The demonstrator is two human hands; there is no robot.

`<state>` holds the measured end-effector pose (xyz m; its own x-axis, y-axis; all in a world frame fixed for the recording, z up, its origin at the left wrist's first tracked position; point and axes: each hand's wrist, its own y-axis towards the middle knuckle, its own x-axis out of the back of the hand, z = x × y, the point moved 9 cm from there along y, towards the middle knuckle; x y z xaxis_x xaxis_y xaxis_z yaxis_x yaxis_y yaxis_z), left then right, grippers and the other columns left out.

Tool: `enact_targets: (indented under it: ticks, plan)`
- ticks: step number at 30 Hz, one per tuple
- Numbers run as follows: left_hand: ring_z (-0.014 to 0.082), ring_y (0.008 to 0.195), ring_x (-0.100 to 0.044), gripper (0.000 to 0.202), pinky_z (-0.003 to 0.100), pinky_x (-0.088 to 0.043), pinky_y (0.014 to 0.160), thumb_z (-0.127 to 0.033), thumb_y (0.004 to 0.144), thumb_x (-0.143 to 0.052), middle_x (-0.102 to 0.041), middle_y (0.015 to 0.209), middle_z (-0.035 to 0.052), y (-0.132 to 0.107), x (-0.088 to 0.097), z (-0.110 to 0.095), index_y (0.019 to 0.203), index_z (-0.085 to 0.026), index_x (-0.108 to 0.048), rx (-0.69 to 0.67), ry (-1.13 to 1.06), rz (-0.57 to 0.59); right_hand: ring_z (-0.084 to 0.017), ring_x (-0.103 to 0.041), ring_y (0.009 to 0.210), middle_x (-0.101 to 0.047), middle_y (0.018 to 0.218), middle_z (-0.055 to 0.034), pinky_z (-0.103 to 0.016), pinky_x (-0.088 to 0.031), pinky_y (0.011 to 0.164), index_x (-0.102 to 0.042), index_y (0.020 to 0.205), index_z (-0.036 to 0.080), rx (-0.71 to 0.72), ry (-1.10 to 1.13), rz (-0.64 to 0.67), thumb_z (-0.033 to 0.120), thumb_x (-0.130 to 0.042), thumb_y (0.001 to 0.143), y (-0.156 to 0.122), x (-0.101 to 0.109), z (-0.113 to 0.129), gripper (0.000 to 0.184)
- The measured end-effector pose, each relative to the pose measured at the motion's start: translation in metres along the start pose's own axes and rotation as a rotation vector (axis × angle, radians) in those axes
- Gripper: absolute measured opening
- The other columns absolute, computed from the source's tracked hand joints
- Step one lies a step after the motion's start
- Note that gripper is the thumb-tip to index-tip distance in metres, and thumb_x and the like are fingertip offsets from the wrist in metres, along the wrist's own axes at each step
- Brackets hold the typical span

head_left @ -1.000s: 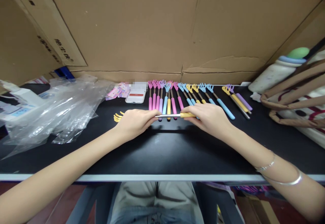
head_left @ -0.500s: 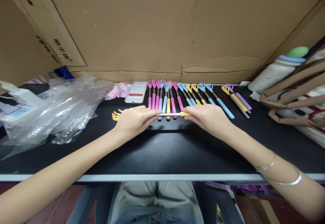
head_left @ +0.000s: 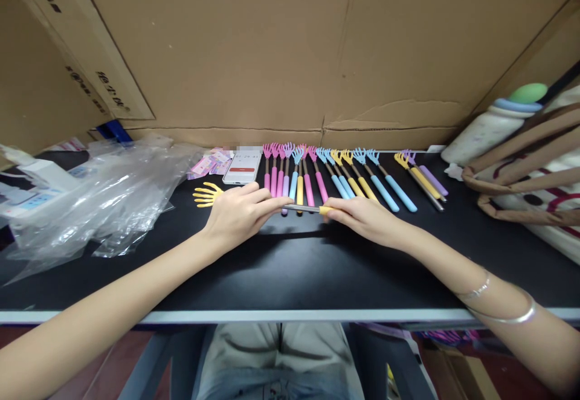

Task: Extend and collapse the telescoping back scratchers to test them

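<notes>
A yellow back scratcher with a metal rod is held level between both hands above the black table. My left hand is closed round its left part, and the yellow claw head sticks out past the fingers. On the other end, my right hand grips the yellow handle, most of which the fingers hide. Just behind the hands lies a row of back scratchers in pink, purple, blue and yellow, claws pointing to the back. A few more back scratchers, yellow and purple, lie apart on the right.
Clear plastic bags are heaped on the left beside a white power strip. A phone and small printed cards lie at the back. At right are a white bottle and a bag. Cardboard walls the back.
The held back scratcher has turned, so its claw now shows spread out flat. My right hand's grip has shifted slightly. Handles behind it show more.
</notes>
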<state>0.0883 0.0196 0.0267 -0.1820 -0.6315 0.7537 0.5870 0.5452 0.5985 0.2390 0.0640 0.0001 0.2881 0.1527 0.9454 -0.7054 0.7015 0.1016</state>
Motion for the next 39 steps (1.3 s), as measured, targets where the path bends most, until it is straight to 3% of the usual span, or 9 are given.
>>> enact_targets:
  ticks: [5, 13, 21, 31, 39]
  plan:
    - [0.0134, 0.067, -0.049, 0.027, 0.026, -0.031, 0.054, -0.032, 0.094, -0.044, -0.067, 0.077, -0.0021, 0.0, 0.004, -0.004, 0.112, -0.032, -0.063, -0.049, 0.031, -0.041, -0.015, -0.059, 0.074, -0.065, 0.081, -0.0018, -0.024, -0.039, 0.066, -0.062, 0.087, 0.02, 0.002, 0.132, 0.055, 0.046, -0.029, 0.095, 0.0, -0.005, 0.0, 0.043]
    - [0.0104, 0.062, -0.052, 0.03, 0.024, -0.024, 0.046, -0.033, 0.096, -0.037, -0.061, 0.067, -0.0009, -0.002, 0.001, -0.009, 0.108, -0.029, -0.064, -0.073, 0.051, -0.003, -0.016, -0.061, 0.071, -0.067, 0.078, -0.0013, -0.025, -0.038, 0.065, -0.062, 0.085, 0.021, -0.005, 0.026, 0.033, 0.044, -0.031, 0.095, 0.0, -0.003, 0.001, 0.04]
    - [0.0086, 0.052, -0.053, 0.032, 0.024, -0.018, 0.042, -0.036, 0.097, -0.034, -0.064, 0.066, -0.003, -0.002, 0.003, -0.005, 0.104, -0.029, -0.065, -0.048, 0.04, -0.012, -0.014, -0.058, 0.057, -0.065, 0.065, -0.0009, -0.024, -0.031, 0.052, -0.059, 0.085, 0.021, 0.034, -0.323, -0.17, 0.049, -0.029, 0.095, -0.004, 0.011, 0.01, 0.043]
    - [0.0134, 0.064, -0.066, 0.029, 0.02, -0.032, 0.046, -0.042, 0.095, -0.038, -0.073, 0.09, -0.0026, -0.004, -0.02, 0.004, 0.106, -0.03, -0.062, 0.109, -0.084, 0.203, -0.012, -0.06, 0.063, -0.067, 0.072, -0.001, -0.024, -0.03, 0.05, -0.061, 0.085, 0.02, 0.153, -0.557, -0.343, 0.048, -0.034, 0.094, -0.012, 0.023, 0.026, 0.04]
    - [0.0142, 0.069, -0.067, 0.032, 0.021, -0.035, 0.047, -0.04, 0.096, -0.032, -0.072, 0.096, -0.002, -0.003, -0.016, 0.003, 0.11, -0.028, -0.059, 0.102, -0.11, 0.17, -0.013, -0.063, 0.067, -0.069, 0.078, -0.0009, -0.024, -0.032, 0.053, -0.059, 0.097, 0.021, 0.132, -0.483, -0.322, 0.046, -0.038, 0.093, -0.011, 0.025, 0.024, 0.033]
